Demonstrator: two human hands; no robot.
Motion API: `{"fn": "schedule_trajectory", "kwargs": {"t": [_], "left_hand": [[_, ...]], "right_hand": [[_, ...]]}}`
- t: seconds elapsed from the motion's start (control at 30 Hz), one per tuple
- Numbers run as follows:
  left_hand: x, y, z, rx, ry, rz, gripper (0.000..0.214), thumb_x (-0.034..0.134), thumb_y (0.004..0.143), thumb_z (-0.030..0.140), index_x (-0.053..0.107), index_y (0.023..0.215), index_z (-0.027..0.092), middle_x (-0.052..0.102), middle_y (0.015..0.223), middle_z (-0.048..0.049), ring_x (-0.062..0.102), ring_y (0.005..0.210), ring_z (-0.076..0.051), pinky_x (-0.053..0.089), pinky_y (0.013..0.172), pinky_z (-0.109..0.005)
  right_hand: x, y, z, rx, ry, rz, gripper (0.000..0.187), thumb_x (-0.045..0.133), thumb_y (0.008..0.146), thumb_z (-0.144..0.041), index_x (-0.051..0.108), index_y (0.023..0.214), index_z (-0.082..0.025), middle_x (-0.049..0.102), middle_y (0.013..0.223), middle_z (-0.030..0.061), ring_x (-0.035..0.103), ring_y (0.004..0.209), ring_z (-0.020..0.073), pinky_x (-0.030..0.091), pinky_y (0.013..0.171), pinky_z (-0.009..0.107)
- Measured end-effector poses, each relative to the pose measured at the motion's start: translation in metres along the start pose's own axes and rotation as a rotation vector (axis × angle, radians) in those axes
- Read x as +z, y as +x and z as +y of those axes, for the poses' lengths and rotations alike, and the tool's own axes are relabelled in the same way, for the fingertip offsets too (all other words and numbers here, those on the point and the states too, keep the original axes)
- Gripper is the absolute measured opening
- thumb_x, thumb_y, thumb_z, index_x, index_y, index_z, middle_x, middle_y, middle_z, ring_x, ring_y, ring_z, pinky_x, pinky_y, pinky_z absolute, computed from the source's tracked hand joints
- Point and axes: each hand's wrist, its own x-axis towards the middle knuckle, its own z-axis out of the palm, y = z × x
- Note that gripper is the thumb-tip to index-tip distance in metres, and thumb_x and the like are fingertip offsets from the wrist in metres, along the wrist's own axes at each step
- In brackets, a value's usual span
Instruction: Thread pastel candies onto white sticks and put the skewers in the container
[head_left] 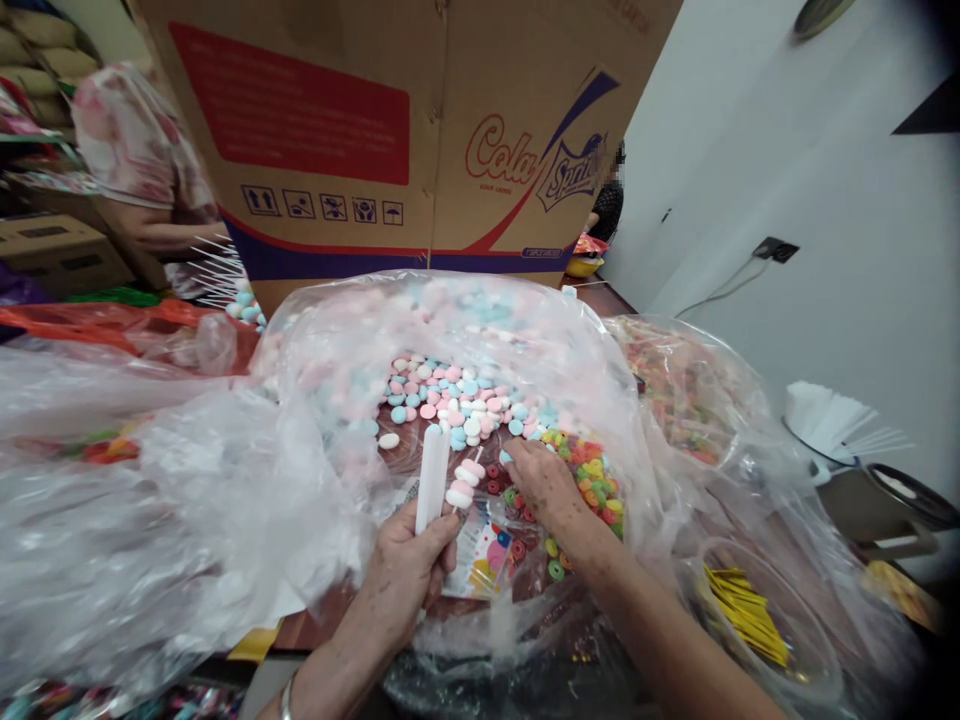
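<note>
Candy skewer [465, 478], its pink and white pieces threaded on a thin stick, leans in my left hand [416, 550], which pinches it below the candies and also clasps some long white strips [430, 480]. My right hand [544, 485] bends over the loose candies [471, 427], fingertips at a pale blue piece [505, 457], though I cannot tell whether they grip it. One grip minding both stick and strips could let either slip if my thumb eases, and a careless sweep could drag the bright rings [592, 470] among the candies.
</note>
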Motion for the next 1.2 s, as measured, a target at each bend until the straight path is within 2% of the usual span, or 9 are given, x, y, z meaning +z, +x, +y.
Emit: {"fn": "schedule_trajectory", "kwargs": {"t": [0.13, 0.2, 0.27, 0.33, 0.43, 0.5, 0.9, 1.03, 1.2], "left_hand": [[0.001, 0.000, 0.002, -0.004, 0.000, -0.005, 0.035, 0.076, 0.065, 0.048, 0.058, 0.069, 0.018, 0.053, 0.041, 0.0072, 0.029, 0.024, -0.002, 0.019, 0.027, -0.014], [0.001, 0.000, 0.002, -0.004, 0.010, -0.005, 0.034, 0.075, 0.066, 0.047, 0.058, 0.069, 0.018, 0.053, 0.041, 0.0071, 0.029, 0.024, -0.003, 0.019, 0.027, -0.014], [0.001, 0.000, 0.001, -0.004, 0.016, -0.002, 0.033, 0.074, 0.067, 0.047, 0.057, 0.069, 0.018, 0.053, 0.041, 0.0070, 0.029, 0.025, -0.003, 0.019, 0.027, -0.014], [0.001, 0.000, 0.001, -0.008, 0.017, -0.008, 0.032, 0.073, 0.067, 0.046, 0.056, 0.069, 0.019, 0.053, 0.041, 0.0069, 0.029, 0.025, -0.003, 0.019, 0.027, -0.015], [0.002, 0.000, 0.002, -0.025, 0.017, -0.042, 0.032, 0.074, 0.066, 0.046, 0.056, 0.069, 0.020, 0.052, 0.040, 0.0072, 0.028, 0.026, -0.003, 0.018, 0.028, -0.016], [0.003, -0.001, 0.004, -0.032, 0.027, -0.057, 0.032, 0.074, 0.066, 0.047, 0.057, 0.068, 0.020, 0.051, 0.039, 0.0073, 0.027, 0.026, -0.004, 0.017, 0.029, -0.016], [0.004, 0.000, 0.006, -0.042, 0.054, -0.072, 0.032, 0.073, 0.064, 0.047, 0.057, 0.064, 0.020, 0.050, 0.038, 0.0074, 0.027, 0.024, -0.004, 0.018, 0.028, -0.017], [0.005, -0.002, 0.007, -0.055, 0.037, -0.068, 0.034, 0.075, 0.062, 0.049, 0.055, 0.063, 0.021, 0.048, 0.036, 0.0078, 0.026, 0.025, -0.005, 0.016, 0.029, -0.018], [0.006, -0.003, 0.008, -0.057, 0.025, -0.068, 0.033, 0.076, 0.062, 0.047, 0.057, 0.063, 0.021, 0.047, 0.035, 0.0081, 0.025, 0.025, -0.005, 0.013, 0.030, -0.019]], "right_hand": [[0.008, 0.002, 0.001, -0.048, 0.042, 0.048, 0.028, 0.046, 0.084, 0.002, 0.064, 0.092, -0.017, 0.070, 0.100, 0.0113, 0.061, 0.097, 0.0215, 0.044, 0.084, 0.028], [0.010, 0.005, 0.003, -0.011, 0.158, 0.102, 0.026, 0.048, 0.080, 0.001, 0.064, 0.088, -0.017, 0.070, 0.098, 0.0106, 0.060, 0.096, 0.0220, 0.045, 0.085, 0.031], [0.008, 0.008, 0.004, 0.085, 0.426, 0.163, 0.018, 0.052, 0.079, -0.007, 0.064, 0.086, -0.019, 0.069, 0.089, 0.0064, 0.060, 0.086, 0.0211, 0.047, 0.080, 0.032], [0.000, 0.009, 0.005, 0.194, 0.856, 0.176, 0.010, 0.059, 0.078, -0.019, 0.065, 0.086, -0.020, 0.067, 0.078, 0.0015, 0.058, 0.073, 0.0184, 0.046, 0.070, 0.031], [-0.016, 0.007, 0.001, 0.272, 1.473, 0.037, 0.023, 0.074, 0.069, -0.031, 0.068, 0.087, -0.018, 0.065, 0.070, -0.0015, 0.055, 0.061, 0.0141, 0.043, 0.060, 0.028], [-0.026, 0.006, -0.003, 0.279, 1.672, -0.059, 0.027, 0.080, 0.062, -0.029, 0.071, 0.085, -0.017, 0.066, 0.068, -0.0015, 0.054, 0.058, 0.0121, 0.042, 0.058, 0.026], [-0.037, 0.010, -0.013, 0.316, 1.697, -0.080, 0.033, 0.081, 0.056, -0.025, 0.080, 0.088, -0.015, 0.070, 0.069, 0.0008, 0.056, 0.058, 0.0117, 0.041, 0.055, 0.026], [-0.033, 0.009, -0.015, 0.336, 1.681, -0.055, 0.034, 0.082, 0.057, -0.026, 0.080, 0.089, -0.016, 0.069, 0.068, -0.0006, 0.055, 0.057, 0.0112, 0.041, 0.055, 0.025], [-0.022, 0.007, -0.011, 0.256, 1.581, -0.045, 0.034, 0.080, 0.065, -0.030, 0.081, 0.097, -0.018, 0.071, 0.073, -0.0003, 0.058, 0.062, 0.0132, 0.045, 0.060, 0.027]]}}
